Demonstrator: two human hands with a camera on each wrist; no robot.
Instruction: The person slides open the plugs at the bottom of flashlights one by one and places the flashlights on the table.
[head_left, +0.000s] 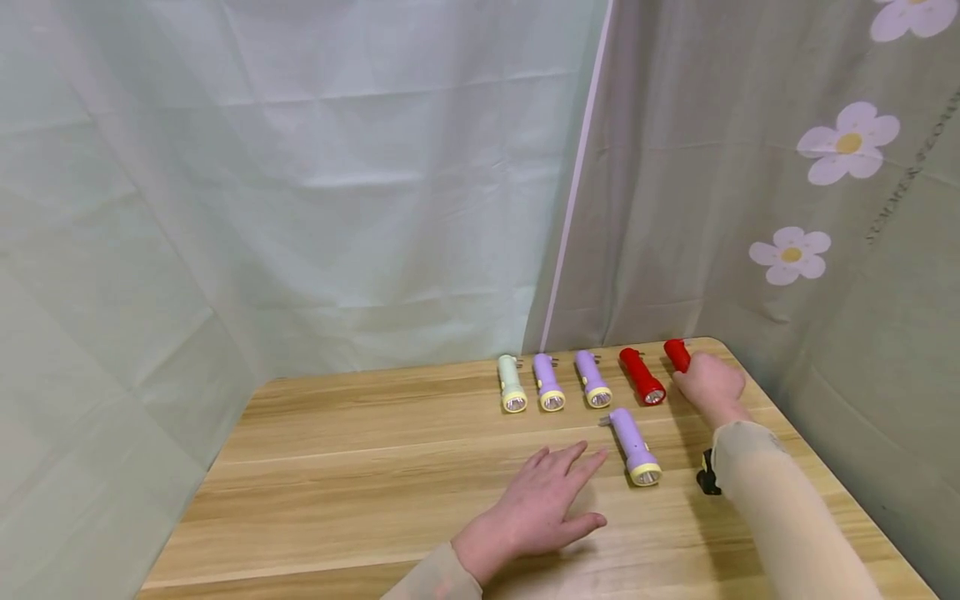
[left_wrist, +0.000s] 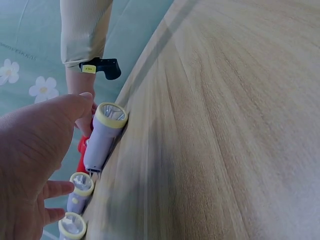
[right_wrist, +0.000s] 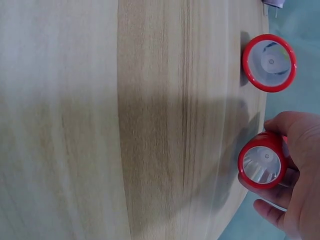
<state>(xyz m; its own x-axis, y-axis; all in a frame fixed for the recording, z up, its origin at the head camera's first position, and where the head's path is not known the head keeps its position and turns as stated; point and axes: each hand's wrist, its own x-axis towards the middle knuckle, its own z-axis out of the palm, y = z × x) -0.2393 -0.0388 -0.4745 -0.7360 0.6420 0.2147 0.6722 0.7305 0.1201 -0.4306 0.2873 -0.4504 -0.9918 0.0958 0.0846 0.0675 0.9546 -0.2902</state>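
At the table's far right corner my right hand grips a red flashlight, its lens end showing in the right wrist view and its tail end with prongs in the head view. My left hand hovers low over the middle of the table with spread fingers and holds nothing. Just right of its fingertips lies a lilac flashlight with a yellow rim, prongs pointing left. Another red flashlight lies beside the gripped one.
Farther left in the back row lie two lilac flashlights and a pale green flashlight, lenses facing the front. The wooden table meets a hanging curtain at the back and sides. A black wrist device sits under the right sleeve.
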